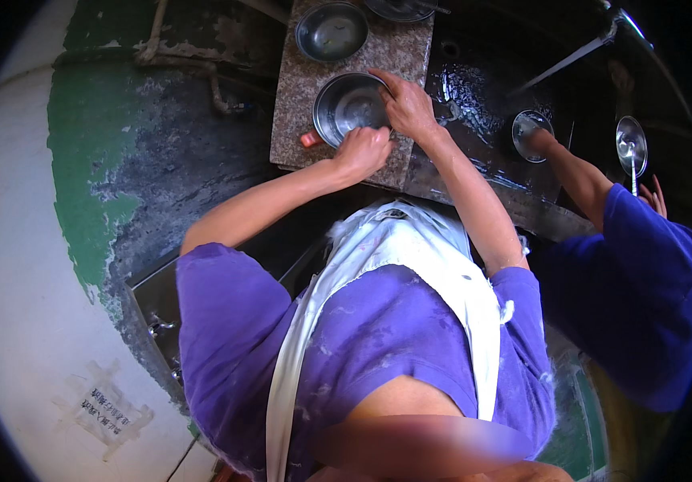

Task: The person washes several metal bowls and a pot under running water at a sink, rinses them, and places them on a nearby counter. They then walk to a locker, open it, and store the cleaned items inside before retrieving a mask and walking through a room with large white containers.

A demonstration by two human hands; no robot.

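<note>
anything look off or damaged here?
Nothing spilled or askew at the work itself: both hands, left hand and right hand, grip the steel bowl on the stone counter. The wall beside it looks worn: green paint flaked off in patches, bare grey showing.

A second steel bowl (331,32) (probably empty) sits on the speckled counter (406,56).

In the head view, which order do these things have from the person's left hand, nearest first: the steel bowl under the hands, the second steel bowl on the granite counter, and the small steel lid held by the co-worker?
1. Steel bowl under the hands: the left hand grips its near rim.
2. Second steel bowl: farther back on the granite counter.
3. Small steel lid: far to the right, beyond the wet sink, by the co-worker's hand.
</note>
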